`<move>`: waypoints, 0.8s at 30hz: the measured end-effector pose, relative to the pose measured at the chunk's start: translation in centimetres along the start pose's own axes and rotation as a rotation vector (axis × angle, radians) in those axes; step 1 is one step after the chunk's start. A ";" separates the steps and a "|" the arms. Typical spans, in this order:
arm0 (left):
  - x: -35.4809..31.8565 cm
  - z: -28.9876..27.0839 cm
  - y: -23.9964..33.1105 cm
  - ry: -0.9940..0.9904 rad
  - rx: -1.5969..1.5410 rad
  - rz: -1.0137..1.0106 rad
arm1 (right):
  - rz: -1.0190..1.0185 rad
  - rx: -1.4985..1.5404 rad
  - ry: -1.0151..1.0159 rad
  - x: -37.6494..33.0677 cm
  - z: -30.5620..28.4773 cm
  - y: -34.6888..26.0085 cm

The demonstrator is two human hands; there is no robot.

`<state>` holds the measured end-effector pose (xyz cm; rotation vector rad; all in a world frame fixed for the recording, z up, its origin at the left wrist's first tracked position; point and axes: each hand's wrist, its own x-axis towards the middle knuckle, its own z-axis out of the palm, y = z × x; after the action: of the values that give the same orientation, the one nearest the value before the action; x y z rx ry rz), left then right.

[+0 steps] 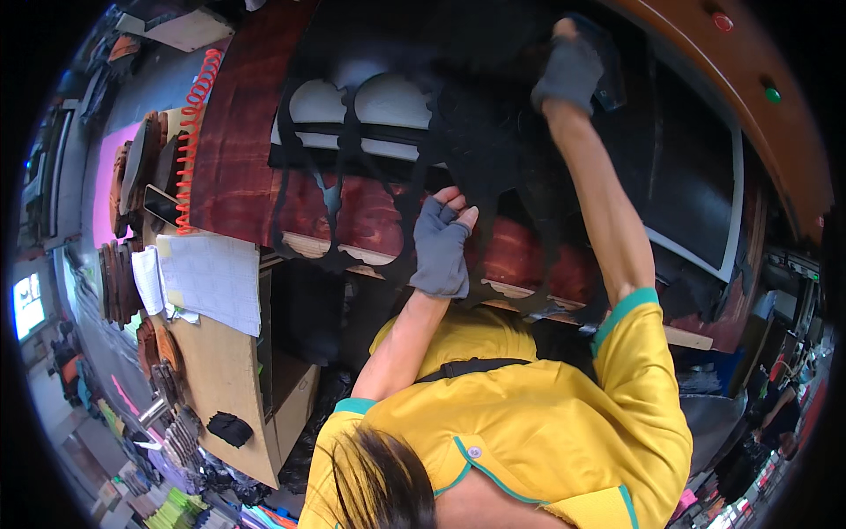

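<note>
A black sheet (342, 198) with several large cut-out holes lies over the dark red work surface and hangs toward its near edge. My left hand (443, 247), in a grey fingerless glove, is closed on the webbing of this sheet, fingertips curled. Farther off to the right, my right hand (571, 70), gloved alike, reaches across the black material. Its fingers look bent around a dark, hard-edged piece (606, 62), which is too dark to make out. Pale white pieces (392, 100) show through the sheet's far holes.
An orange-brown machine beam (749, 97) with red and green buttons arches over the right. A red coiled hose (196, 132) runs along the left side. Beside it stand a cardboard-coloured cabinet (207, 370), paper sheets (210, 280) and hanging brown shaped pieces (132, 176).
</note>
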<state>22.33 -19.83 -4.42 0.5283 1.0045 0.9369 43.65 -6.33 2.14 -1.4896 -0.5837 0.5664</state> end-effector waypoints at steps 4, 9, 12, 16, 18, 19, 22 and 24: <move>0.4 0.1 -0.4 0.045 0.032 -0.006 | -0.185 0.386 0.208 5.1 -1.2 -2.1; 0.6 -0.2 -0.7 -0.021 -0.170 -0.043 | -1.159 -0.432 -0.641 -2.8 -6.5 -2.5; 0.7 0.1 -0.3 -0.195 -0.291 -0.020 | -1.309 -0.744 -0.907 -9.7 -5.5 1.3; -0.2 1.0 0.8 -0.147 -0.060 0.119 | -1.136 -0.819 -0.924 -8.8 -5.6 3.6; -1.6 1.3 1.3 -0.111 0.063 0.239 | -1.294 -1.011 -0.482 -4.9 -4.9 2.6; -2.4 1.3 1.5 0.025 0.292 0.353 | -0.989 -0.902 -0.362 -2.6 -4.9 1.4; -4.5 1.6 1.5 -0.046 0.567 0.533 | -0.220 0.159 0.184 3.3 -4.4 -2.6; -5.0 2.6 0.1 -0.250 0.514 0.300 | -0.650 -0.319 0.048 1.9 -8.2 -3.8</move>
<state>23.55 -24.00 -0.77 1.2242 0.9495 0.8439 50.51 -11.17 5.99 -1.4891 -1.0986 -0.0735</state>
